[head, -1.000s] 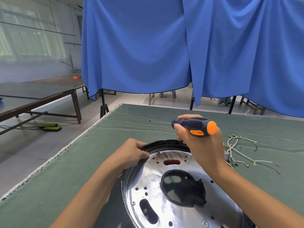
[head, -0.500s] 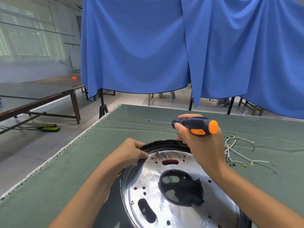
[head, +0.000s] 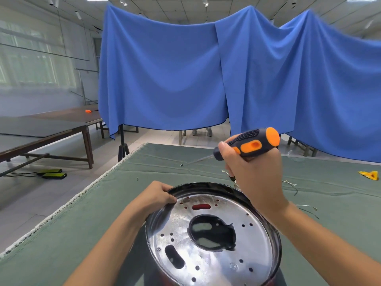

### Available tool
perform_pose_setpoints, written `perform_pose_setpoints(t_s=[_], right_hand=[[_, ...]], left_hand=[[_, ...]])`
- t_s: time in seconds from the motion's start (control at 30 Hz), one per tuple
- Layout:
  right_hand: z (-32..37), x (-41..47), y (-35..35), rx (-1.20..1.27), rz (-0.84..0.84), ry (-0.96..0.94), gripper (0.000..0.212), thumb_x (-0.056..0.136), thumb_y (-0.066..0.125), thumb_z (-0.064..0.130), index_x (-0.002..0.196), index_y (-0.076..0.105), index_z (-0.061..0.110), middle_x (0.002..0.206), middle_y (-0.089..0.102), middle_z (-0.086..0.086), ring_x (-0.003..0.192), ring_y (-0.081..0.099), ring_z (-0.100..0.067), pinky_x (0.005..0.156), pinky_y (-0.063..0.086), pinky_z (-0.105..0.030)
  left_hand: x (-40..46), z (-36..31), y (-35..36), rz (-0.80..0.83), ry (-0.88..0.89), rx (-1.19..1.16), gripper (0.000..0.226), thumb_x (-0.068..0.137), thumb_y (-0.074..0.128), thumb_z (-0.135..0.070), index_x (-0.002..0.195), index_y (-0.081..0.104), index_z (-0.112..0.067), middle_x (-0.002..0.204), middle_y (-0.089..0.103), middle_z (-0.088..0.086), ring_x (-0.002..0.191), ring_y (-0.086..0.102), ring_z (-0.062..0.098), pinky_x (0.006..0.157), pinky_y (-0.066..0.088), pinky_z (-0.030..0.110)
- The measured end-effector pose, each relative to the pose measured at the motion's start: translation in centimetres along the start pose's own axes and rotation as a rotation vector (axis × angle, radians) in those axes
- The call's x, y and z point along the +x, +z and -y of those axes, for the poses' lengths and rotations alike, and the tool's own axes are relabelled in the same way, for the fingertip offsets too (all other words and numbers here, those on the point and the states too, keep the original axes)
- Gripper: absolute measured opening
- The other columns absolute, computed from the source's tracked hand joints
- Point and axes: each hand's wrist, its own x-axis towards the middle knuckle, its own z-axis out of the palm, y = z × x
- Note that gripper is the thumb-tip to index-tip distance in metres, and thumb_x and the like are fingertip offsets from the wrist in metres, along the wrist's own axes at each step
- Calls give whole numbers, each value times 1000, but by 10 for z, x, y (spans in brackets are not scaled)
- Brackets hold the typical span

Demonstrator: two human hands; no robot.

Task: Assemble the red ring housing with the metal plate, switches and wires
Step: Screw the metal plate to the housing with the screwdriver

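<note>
Left hand (head: 153, 198) gripping housing rim (head: 206, 185); right hand (head: 252, 172) clasping screwdriver (head: 250, 144) (shaft leftward).

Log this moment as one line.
left hand: grips housing rim | right hand: holds screwdriver | metal plate: seated

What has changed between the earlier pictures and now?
The right hand has lifted the screwdriver a little and tilted it, so the orange cap now points up and right; before, it lay nearly level. The left hand still grips the housing rim, and the plate sits inside as before. The wires still lie on the table.
</note>
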Motion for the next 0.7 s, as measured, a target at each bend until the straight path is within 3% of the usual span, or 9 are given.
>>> perform_pose_setpoints(t_s=[0.17,0.3,0.5,0.63,0.7], right_hand=[[12,2,-8,-123,-49,-35,33,68,62,31,63,58,-1,53,56,-13,47,53,-33,46,47,-41],[11,2,-8,-186,-36,-74,25,68,62,27,58,56,4,62,60,-2,47,52,-23,44,44,-28],[-3,3,-2,-206,-9,-81,25,69,61,22,52,48,11,61,59,0,50,52,-21,43,39,-16],[-8,4,1,-191,6,-76,24,70,60,22,51,49,13,60,59,1,49,53,-20,41,39,-14],[-9,4,2,-192,15,-66,24,70,60,23,52,51,9,59,58,-1,48,52,-21,41,40,-20]], left_hand=[[-4,-3,0,-5,0,-2,21,85,65,-8,71,72,-21,63,62,-2,54,53,9,53,42,16],[-5,-5,0,-5,-6,2,21,86,64,-8,70,71,-20,67,62,2,56,53,11,56,43,19],[-3,-4,0,-8,-8,4,22,86,64,-9,67,69,-19,63,59,0,55,51,10,54,40,17],[-2,-4,0,-11,-13,6,26,87,65,-10,64,68,-22,61,60,-2,56,53,10,55,41,19],[-1,-3,0,-9,-15,3,27,87,64,-10,64,68,-23,61,61,-2,58,54,11,56,42,21]])
